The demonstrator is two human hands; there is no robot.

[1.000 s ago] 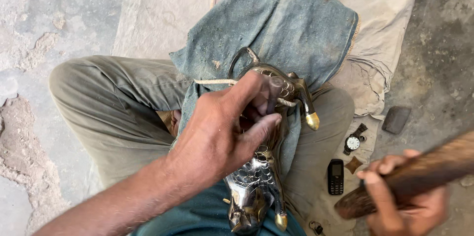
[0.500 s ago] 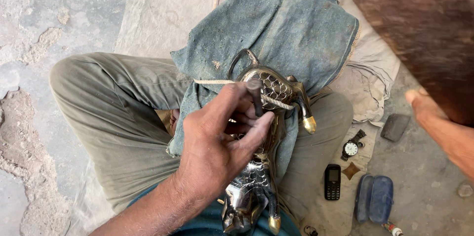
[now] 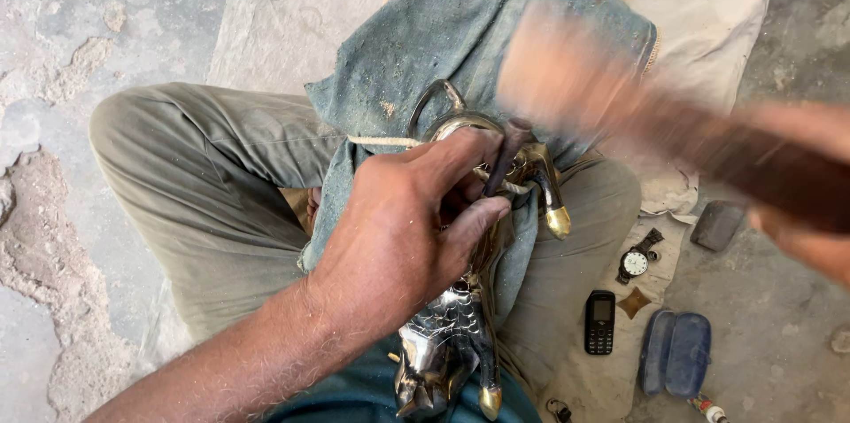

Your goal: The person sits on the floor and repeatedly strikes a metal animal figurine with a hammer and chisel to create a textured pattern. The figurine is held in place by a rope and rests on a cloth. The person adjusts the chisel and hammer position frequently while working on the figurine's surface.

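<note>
Motion blur smears the mallet (image 3: pixel 620 104), now swung in over the metal figure (image 3: pixel 452 334); right hand (image 3: pixel 810 219) clenched on its handle, half cropped, left hand (image 3: pixel 398 237) gripping the chisel (image 3: pixel 503 157).

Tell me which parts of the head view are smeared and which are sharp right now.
Head view: the wooden mallet and right hand are heavily motion-blurred; the left hand, the dark punch it pinches and the brass figurine stay sharp, with bright glints on the metal; lighting is soft and even, shadows faint.
</note>
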